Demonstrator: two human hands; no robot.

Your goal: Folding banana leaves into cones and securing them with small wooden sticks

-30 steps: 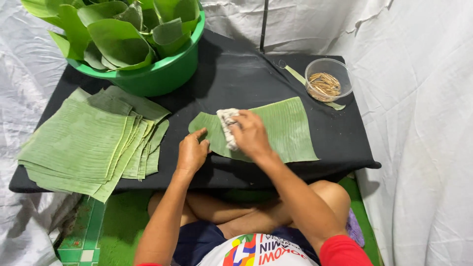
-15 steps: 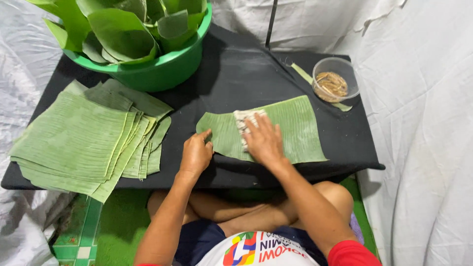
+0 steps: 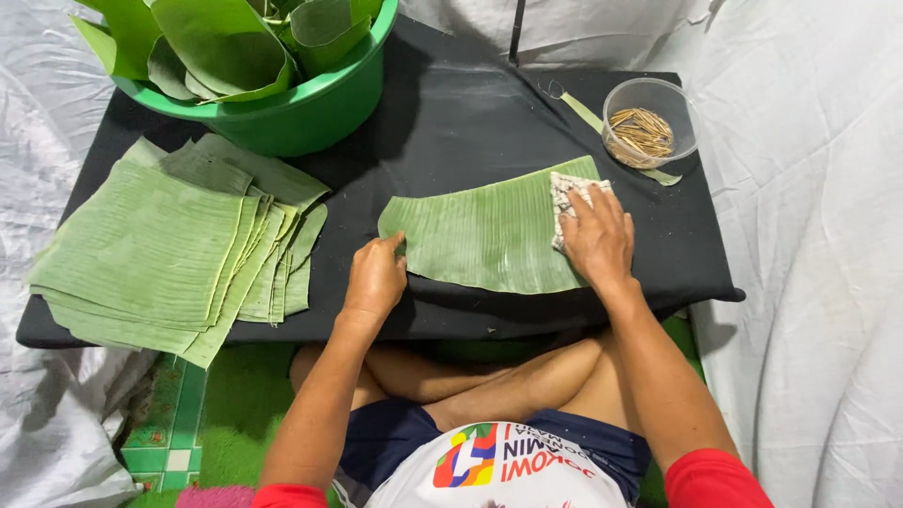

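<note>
The right hand point(image 3: 594, 240) has slid its folded cloth point(image 3: 567, 196) from the leaf's left end to the right end, pressing flat, while the left hand point(image 3: 374, 279) pins the banana leaf point(image 3: 480, 235) on the black table point(image 3: 451, 122), so the wipe looks nearly complete.

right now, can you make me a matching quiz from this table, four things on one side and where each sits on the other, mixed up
Things:
1. green tub
2. clear bowl of sticks
3. stack of cut leaves
4. checked cloth

Places:
A. under the right hand, on the right end of the single leaf
B. far left corner of the black table, full of folded leaves
C. left side of the table, overhanging its near edge
D. far right corner of the table

Pairs: 1-B, 2-D, 3-C, 4-A
</note>
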